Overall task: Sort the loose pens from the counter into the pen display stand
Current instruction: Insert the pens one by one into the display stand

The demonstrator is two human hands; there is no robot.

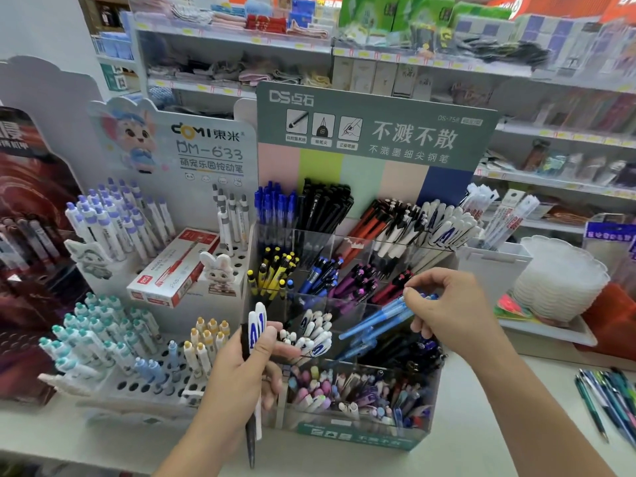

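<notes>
Head view: a person stands at the bench point(464, 425) before the pen display stand point(347, 325), both hands at work.
Left hand point(241, 376): nearest; the grip is clenched round a small bundle of pens, a dark pen point(250, 442) hanging out below the fist and white pens with blue lettering point(257, 321) standing up above it.
Right hand point(451, 308): beyond and to the right of the left grip; fingertips pinch the upper ends of light blue pens point(375, 321), whose shafts slant down to the left into a middle compartment.
Loose pens point(609, 397): a heap on the bench, well to the right of the right grip, near the frame edge; not yet sorted.
Stand: clear compartments hold pens grouped by kind; matching white pens point(315, 333) sit in the compartment just beside the left grip.
Further off: a second stand with purple-capped pens point(113, 218) to the left of the left grip; shop shelves behind.
Step in hand: judged to be seating the blue pens among their like.
Next move: judged to call for releasing the blue pens once settled, then feeding the left bundle, kind by kind, into matching compartments.
</notes>
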